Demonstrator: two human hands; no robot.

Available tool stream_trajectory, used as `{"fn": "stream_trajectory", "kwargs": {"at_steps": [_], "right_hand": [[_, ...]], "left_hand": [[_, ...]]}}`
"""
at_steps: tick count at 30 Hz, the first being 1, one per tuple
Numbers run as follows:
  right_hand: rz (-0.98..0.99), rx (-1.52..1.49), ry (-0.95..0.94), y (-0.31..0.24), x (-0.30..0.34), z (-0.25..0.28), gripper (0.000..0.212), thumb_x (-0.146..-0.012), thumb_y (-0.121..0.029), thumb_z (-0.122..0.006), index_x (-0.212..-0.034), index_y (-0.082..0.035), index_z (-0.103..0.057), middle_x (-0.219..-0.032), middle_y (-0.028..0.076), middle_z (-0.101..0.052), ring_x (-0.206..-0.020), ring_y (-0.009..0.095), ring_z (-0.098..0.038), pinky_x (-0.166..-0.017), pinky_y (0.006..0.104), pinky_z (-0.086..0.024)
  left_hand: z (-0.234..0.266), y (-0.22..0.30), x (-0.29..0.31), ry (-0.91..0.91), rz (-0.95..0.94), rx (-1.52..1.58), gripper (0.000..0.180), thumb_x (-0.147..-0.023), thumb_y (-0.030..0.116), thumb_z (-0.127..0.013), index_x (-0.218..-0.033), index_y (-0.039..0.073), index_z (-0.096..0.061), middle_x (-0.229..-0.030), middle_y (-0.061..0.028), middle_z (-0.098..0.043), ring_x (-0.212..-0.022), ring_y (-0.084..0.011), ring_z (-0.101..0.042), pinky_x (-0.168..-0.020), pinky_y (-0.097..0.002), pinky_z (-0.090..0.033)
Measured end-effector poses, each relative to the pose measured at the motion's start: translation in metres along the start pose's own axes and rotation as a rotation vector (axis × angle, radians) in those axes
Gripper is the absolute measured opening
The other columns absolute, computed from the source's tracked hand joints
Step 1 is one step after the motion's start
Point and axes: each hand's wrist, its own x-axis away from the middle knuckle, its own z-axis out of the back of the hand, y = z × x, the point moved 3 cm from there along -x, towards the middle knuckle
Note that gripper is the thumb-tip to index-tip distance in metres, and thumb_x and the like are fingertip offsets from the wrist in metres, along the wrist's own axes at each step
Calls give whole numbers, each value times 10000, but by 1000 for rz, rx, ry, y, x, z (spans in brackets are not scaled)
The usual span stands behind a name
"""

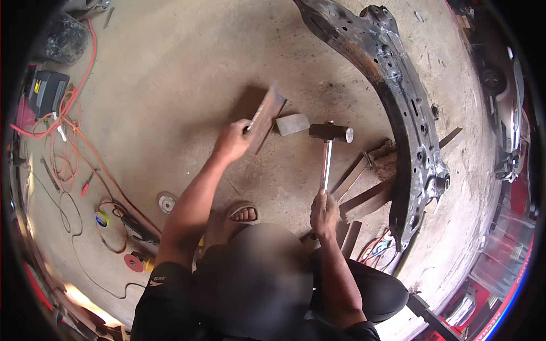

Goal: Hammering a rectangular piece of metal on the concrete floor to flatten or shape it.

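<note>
My left hand [232, 142] grips one edge of a rusty brown length of angled steel [266, 120], which is tilted up off the concrete floor. Closed around the silver handle [326, 165] of a sledgehammer is my right hand [325, 215], thumb along the shaft. The dark hammer head [331, 133] hangs to the right of the steel, apart from it. Between the two, a small grey metal block [292, 124] lies on the floor, close to the steel's right edge.
A long, curved vehicle subframe [392, 85] spans the right side, with rusty steel offcuts [369, 199] beside it. At left lie an angle grinder [136, 261], a cutting disc [166, 202], red hose [91, 62], cables and a dark machine case [50, 91]. My sandalled foot [244, 213] is below.
</note>
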Motion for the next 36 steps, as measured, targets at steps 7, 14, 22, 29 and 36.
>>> {"fn": "stream_trajectory", "kwargs": {"at_steps": [7,14,22,29,36], "right_hand": [[-61,-98,-112,41,-2,-13,567,-1028,-524,-387,-827,-13,-531,-677,55,-509,-651,171,-501,-635,347,-433],[37,-50,-121,19,22,-10,550,-1033,-508,-391,-816,-21,-525,-681,40,-503,-644,153,-487,-618,331,-424],[37,-68,-67,-4,49,-12,576,-1023,-539,-386,-826,-20,-539,-659,50,-514,-629,163,-507,-604,345,-431],[247,-14,-166,-91,90,-77,450,-1028,-379,-412,-1174,10,-585,-1024,316,-644,-1024,504,-594,-860,525,-464],[294,-61,-236,-71,19,-145,329,-967,-292,-573,-1116,-9,-652,-1023,268,-668,-932,422,-667,-833,461,-511]], "left_hand": [[-13,-75,20,83,178,-24,338,-910,193,-594,-1178,-14,-599,-1105,-230,-670,-1036,-397,-639,-874,-444,-512],[5,-70,38,54,219,-267,317,-913,213,-595,-1158,14,-602,-1113,-217,-667,-1053,-378,-632,-896,-462,-500],[-13,-14,140,84,-116,253,389,-901,291,-704,-1146,-4,-638,-1013,-185,-706,-919,-258,-691,-806,-356,-538],[-26,43,154,-112,-222,741,519,-975,280,-602,-1364,-24,-443,-1166,-160,-622,-1020,-223,-631,-858,-313,-514],[25,-81,138,341,465,1096,184,-986,276,-582,-1130,186,-512,-721,36,-440,-514,-82,-409,-456,-250,-382]]}}
